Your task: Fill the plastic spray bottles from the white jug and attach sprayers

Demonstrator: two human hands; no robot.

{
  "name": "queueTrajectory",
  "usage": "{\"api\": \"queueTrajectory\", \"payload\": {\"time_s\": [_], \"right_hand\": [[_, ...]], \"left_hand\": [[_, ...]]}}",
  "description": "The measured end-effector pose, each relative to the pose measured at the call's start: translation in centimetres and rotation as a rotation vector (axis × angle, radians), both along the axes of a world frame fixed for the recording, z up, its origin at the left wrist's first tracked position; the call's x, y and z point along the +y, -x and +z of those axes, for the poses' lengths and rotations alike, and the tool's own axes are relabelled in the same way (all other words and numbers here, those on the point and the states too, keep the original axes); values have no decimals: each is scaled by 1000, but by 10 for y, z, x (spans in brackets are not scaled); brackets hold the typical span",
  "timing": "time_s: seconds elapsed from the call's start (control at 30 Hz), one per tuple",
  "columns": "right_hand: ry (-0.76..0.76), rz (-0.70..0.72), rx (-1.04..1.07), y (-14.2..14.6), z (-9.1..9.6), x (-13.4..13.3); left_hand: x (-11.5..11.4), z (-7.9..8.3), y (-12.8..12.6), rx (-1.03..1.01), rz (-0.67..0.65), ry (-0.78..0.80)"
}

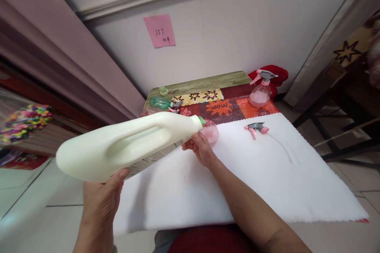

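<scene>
My left hand (pixel 102 201) grips the base of a large pale green jug (pixel 127 146) with a moulded handle, held on its side above the table. Its green spout points right, over a small pink spray bottle body (pixel 211 132) standing on the white cloth. My right hand (pixel 202 148) is closed round that pink bottle, just under the jug's mouth. A loose pink and grey trigger sprayer head (pixel 257 128) with its thin tube lies on the cloth to the right.
A white cloth (pixel 267 182) covers the small table over a patterned mat (pixel 225 106). At the back stand a full pink spray bottle (pixel 260 91), a green spray bottle (pixel 162 103) lying down and a green cap (pixel 163 90). A pink note (pixel 159 30) hangs on the wall.
</scene>
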State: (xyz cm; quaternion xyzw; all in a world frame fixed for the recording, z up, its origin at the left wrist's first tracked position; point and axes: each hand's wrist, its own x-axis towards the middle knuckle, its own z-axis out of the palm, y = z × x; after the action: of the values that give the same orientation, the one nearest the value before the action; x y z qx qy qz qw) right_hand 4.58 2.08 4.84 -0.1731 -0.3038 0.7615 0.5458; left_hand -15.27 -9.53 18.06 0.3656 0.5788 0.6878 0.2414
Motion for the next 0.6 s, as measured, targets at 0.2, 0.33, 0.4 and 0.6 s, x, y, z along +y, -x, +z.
{"api": "queueTrajectory", "payload": {"time_s": [0.2,0.33,0.4,0.6], "right_hand": [[1,6,-1,0,0,0],[6,6,-5,0,0,0],[-3,6,-13,-1,0,0],[-6,10,-9,0,-1,0]], "left_hand": [[0,1,0,15,12,21],[0,2,-1,14,15,36],[0,2,0,10,25,50],[0,3,-1,19,29,61]]}}
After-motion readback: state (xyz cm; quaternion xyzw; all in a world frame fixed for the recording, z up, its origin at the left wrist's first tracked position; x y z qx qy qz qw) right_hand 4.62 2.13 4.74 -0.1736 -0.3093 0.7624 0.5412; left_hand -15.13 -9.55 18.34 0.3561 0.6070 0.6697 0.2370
